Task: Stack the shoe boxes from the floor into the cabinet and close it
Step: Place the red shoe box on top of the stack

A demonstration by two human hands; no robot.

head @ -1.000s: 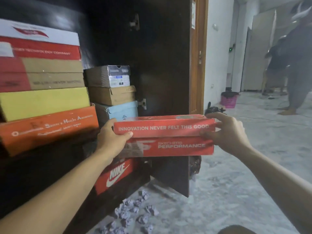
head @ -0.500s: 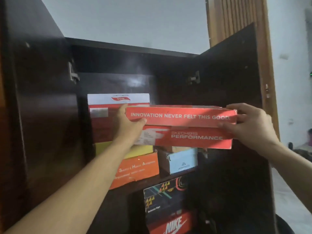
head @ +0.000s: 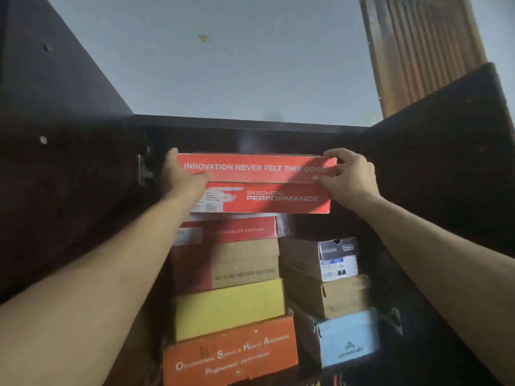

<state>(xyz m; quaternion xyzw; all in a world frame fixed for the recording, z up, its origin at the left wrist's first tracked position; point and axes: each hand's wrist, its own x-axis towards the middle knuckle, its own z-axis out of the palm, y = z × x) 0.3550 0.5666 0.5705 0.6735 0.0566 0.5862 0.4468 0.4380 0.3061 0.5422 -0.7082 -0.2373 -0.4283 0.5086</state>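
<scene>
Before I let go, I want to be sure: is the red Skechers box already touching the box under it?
Cannot tell. In the head view the red Skechers box meets the white-topped box with no visible gap, but resting contact is not plain.

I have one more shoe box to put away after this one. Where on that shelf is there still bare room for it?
Free: the gap above the grey-lidded box, right of the red-and-white box, below the red Skechers box. Crowded: the left stack, which the Skechers box, held by the left hand and right hand, fills to the cabinet top.
</scene>
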